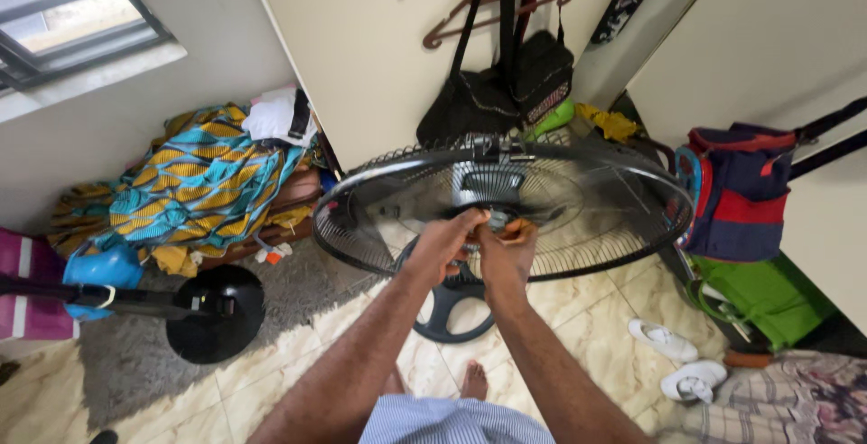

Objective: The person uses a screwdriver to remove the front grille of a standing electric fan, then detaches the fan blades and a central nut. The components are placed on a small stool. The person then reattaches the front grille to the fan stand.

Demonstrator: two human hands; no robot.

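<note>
A round black wire fan guard (623,186) on a standing fan fills the middle of the head view, tilted up toward me. Both hands meet at its hub. My left hand (444,243) pinches a small part at the fan's centre. Right beside it, my right hand (506,250) grips the same hub, with something orange showing between the fingers. The fan's round dark base (452,313) rests on the tiled floor below, partly hidden by my arms. My bare foot (472,379) stands near it.
A second black round stand base (217,313) with a pole lies at left by a blue object (101,268). Patterned cloth (199,182) is heaped under the window. Black bags (497,92) hang on the wall. A navy-red bag (736,191), a green bag (768,295) and white sandals (673,358) sit at right.
</note>
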